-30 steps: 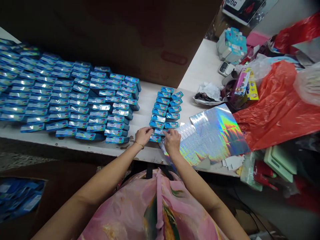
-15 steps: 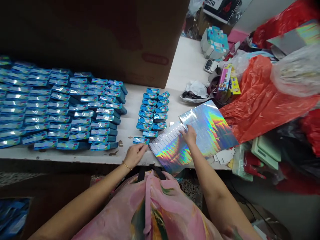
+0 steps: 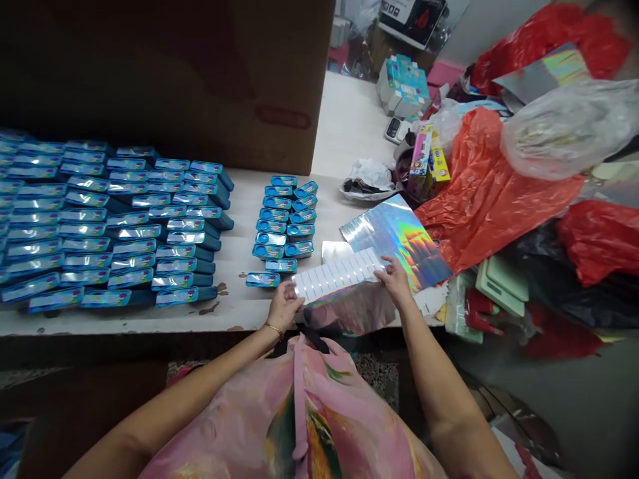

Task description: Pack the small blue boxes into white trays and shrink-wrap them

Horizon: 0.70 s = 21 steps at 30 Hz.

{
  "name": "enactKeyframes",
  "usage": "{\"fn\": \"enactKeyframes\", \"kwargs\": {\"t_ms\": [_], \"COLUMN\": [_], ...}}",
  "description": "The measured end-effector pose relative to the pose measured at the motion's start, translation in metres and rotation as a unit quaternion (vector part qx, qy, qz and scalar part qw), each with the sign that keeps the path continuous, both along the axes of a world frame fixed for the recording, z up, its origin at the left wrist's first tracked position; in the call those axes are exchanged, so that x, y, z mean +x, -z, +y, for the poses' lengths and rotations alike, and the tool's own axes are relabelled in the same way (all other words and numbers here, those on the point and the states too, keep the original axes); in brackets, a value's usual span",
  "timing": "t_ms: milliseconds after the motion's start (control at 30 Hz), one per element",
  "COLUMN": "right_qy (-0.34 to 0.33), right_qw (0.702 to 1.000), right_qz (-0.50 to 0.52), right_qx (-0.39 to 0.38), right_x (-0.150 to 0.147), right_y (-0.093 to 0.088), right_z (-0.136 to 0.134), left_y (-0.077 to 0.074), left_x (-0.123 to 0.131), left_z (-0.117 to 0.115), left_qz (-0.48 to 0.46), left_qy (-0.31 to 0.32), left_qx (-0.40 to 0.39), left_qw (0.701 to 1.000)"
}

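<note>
A shiny silver sheet with a row of clear strip stickers [image 3: 339, 276] is held up between my two hands at the table's front edge. My left hand [image 3: 284, 305] is closed on its left end, thumb and fingers pinching the corner. At the upper right end, my right hand [image 3: 394, 278] pinches the other edge. Behind it lies another holographic silver sheet [image 3: 399, 233] with rainbow reflections. Just left of the sheet stand two short columns of small blue boxes [image 3: 272, 227], the nearest box close to my left hand.
Many more blue boxes [image 3: 130, 246] stand in rows on the left of the white table [image 3: 344, 126]. A large brown carton [image 3: 200, 80] rises behind them. Orange plastic bags [image 3: 479, 193], a dark cup holding small boxes [image 3: 407, 169] and a red stapler-like tool [image 3: 479, 313] crowd the right.
The sticker sheet has been lifted and tilted up off the sheet beneath. My left hand has taken hold of its left end, and my right hand has moved to its right end.
</note>
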State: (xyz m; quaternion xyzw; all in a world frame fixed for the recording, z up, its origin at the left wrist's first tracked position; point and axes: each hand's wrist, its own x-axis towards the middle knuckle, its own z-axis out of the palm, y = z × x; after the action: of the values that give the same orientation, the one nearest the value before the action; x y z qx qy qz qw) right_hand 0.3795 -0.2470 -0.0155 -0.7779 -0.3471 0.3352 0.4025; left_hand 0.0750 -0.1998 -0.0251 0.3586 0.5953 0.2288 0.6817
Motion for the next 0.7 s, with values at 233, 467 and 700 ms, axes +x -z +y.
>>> {"fn": "enactKeyframes", "kwargs": {"t_ms": [233,467,700], "right_qy": [0.114,0.019,-0.060], "right_qw": [0.982,0.986,0.975], "right_qz": [0.124,0.121,-0.171], "right_qx": [0.090,0.110,0.127], "right_x": [0.009,-0.004,-0.021], "right_y": [-0.064,-0.098,-0.135], "right_z": [-0.025,-0.037,-0.028], "left_y": [-0.060,-0.100,-0.136], "left_x": [0.015,-0.002,-0.016], "left_z": [0.026,0.052,0.048], "left_qz": [-0.020,0.071,0.102], "left_qy": [0.164,0.170,0.141], "left_qx": [0.249,0.379,0.468], "left_qw": [0.954,0.907,0.866]}}
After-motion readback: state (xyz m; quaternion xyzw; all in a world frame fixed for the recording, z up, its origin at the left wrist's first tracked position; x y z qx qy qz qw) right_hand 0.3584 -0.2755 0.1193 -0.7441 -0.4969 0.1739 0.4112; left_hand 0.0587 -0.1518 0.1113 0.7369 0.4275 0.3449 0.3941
